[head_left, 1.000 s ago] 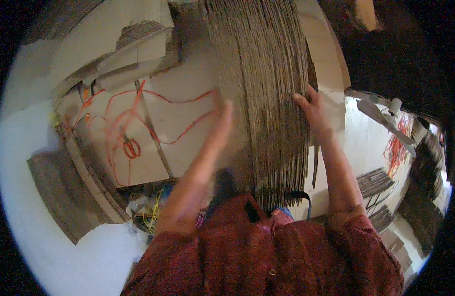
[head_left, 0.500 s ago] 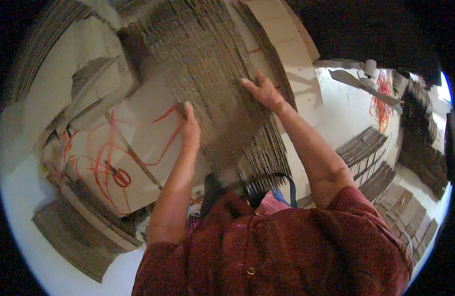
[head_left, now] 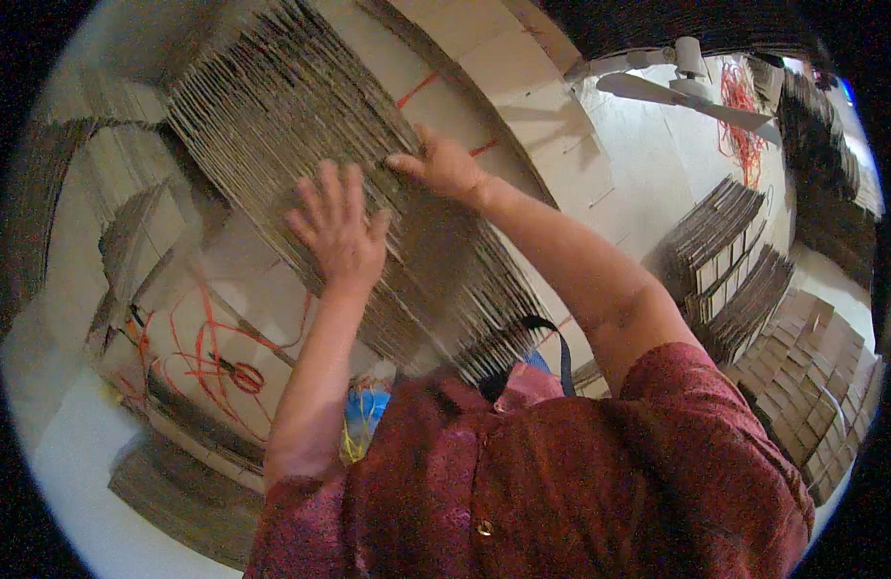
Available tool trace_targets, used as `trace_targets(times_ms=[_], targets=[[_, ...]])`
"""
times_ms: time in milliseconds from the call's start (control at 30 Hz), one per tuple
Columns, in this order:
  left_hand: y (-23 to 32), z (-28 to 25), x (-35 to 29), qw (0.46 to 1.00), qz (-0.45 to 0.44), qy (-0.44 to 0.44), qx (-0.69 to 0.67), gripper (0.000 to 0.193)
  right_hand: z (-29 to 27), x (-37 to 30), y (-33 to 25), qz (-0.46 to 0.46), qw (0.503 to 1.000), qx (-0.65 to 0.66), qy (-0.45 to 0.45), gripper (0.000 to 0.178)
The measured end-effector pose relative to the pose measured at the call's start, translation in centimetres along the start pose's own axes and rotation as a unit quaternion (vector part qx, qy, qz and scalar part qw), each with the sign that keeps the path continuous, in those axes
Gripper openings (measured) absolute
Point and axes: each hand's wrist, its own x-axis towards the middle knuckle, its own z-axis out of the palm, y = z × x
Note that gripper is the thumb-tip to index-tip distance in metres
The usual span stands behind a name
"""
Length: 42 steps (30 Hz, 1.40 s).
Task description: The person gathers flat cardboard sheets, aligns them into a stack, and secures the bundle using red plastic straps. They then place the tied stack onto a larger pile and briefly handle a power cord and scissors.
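A long stack of cardboard sheets (head_left: 281, 106) stretches away from my body, its many edges facing up in close rows. My left hand (head_left: 344, 232) lies over the stack's top with the fingers spread, gripping nothing. Along the stack's right side is my right hand (head_left: 445, 172), open, its thumb pointing left over the edges and apart from the forefinger; its other fingers are partly hidden.
Red strapping (head_left: 204, 328) lies loose on the pale surface at left, with scissors (head_left: 238, 374) among it. More cardboard bundles (head_left: 721, 227) stand at right on the floor. A white fan (head_left: 687, 92) stands beyond, near a red strap tangle (head_left: 742, 121).
My left hand has moved from the stack's left side up onto its top, fingers now spread. The stack now appears farther left and slanted, and my right hand appears farther left with it.
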Motion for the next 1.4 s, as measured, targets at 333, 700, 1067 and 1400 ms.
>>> trace_targets(times_ms=[333,700,1067,1400], targets=[[0.6,1.7,5.2,0.989,0.126,-0.07,-0.024,0.053,1.2,-0.4,0.0,0.016,0.999,-0.029,0.023,0.078],[2.9,4.3,10.4,0.981,0.179,-0.071,0.012,0.03,-4.4,3.8,12.3,-0.215,0.97,-0.098,-0.054,0.044],[3.4,4.7,11.0,0.98,0.187,-0.073,0.017,0.031,-0.5,11.9,14.1,0.027,0.956,-0.224,0.185,0.032],[2.4,4.1,10.6,0.984,0.16,-0.08,0.02,0.029,0.4,14.0,5.2,0.218,0.942,0.108,0.231,0.025]])
